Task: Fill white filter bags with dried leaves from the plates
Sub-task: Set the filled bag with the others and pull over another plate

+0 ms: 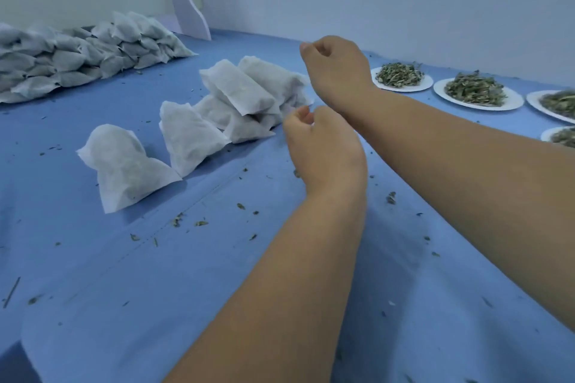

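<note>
Left forearm: nearest the lens, it rises from the bottom edge over the blue cloth (124,289) that covers the tabletop.
Left hand (323,146): its back faces the camera and its grip is narrow, with the fingers curled in. Nothing shows in it.
Right hand (337,71): it is held farther out and higher, and its forearm comes in from the right. Its grip is also curled tight, with nothing visible inside.
Plates of dried leaves: the nearest plate (401,78) lies just right of the right wrist. The second plate (477,93) and third plate (553,102) carry the row on to the right along the white partition (373,9). A fourth plate (560,135) is cut off by the frame edge.
Filled filter bags (245,93): they form a loose heap just left of both hands, trailing toward the camera on the left.
Stacked bags (77,53): these are piled in rows at the far left, well apart from the hands.
Empty bag: none can be picked out, as every bag in view looks stuffed.
Key relation: the leaves lie to the right and the bags to the left. The right hand is nearer the plates and would likely go for the leaves. The left hand is nearer the heap.
Leaf crumbs (177,221): they are scattered over the cloth.
</note>
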